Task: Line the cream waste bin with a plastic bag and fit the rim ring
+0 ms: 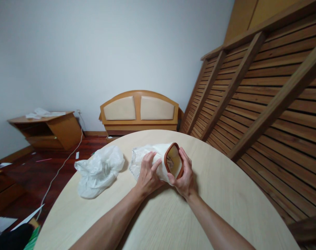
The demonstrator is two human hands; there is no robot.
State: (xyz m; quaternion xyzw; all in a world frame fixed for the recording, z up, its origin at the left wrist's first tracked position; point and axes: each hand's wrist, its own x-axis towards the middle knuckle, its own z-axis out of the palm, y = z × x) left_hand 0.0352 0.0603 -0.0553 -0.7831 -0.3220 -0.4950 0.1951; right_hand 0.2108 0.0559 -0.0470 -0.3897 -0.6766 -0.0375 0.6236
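A white cloth-like pouch (161,149) with a brown rim lies on its side on the round pale table (220,194), its mouth facing right and held partly open. Something crumpled and light-coloured shows inside the mouth. My right hand (185,173) grips the brown rim, thumb at the near edge and fingers along the far right side. Against the near left part of the pouch rests my left hand (149,173), fingers bent and spread over the white material. A crumpled white plastic bag (102,170) sits on the table to the left.
Beyond the table stands a wooden headboard (138,107) with two cream panels. A large slatted wooden frame (251,86) leans at the right. To the left are a low wooden desk (61,130) with papers, a white cable (60,170) on the dark red floor, and scattered papers.
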